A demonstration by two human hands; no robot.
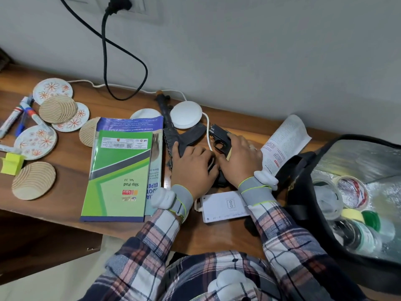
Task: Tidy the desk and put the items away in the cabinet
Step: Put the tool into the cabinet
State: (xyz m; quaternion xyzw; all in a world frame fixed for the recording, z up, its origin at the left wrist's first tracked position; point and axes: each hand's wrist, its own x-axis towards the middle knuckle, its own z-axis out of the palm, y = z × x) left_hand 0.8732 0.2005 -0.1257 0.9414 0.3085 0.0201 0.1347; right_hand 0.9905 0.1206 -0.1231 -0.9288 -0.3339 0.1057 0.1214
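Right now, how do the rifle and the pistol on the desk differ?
The rifle is long, with a curved magazine and an orange tip; the pistol is short and stubby. The left hand holds the rifle near its rear end, while the right hand holds the pistol by its grip. Both are black.

We see a black toy rifle (168,124) lying flat on the tabletop (69,164), muzzle toward twelve o'clock, its rear part gripped by the left hand (191,168). At its three o'clock the right hand (240,159) grips a black toy pistol (219,135). At nine o'clock a green slip pad (117,170) lies on a blue booklet (130,124); farther toward nine, round coasters (33,180) and markers (12,119) lie scattered.
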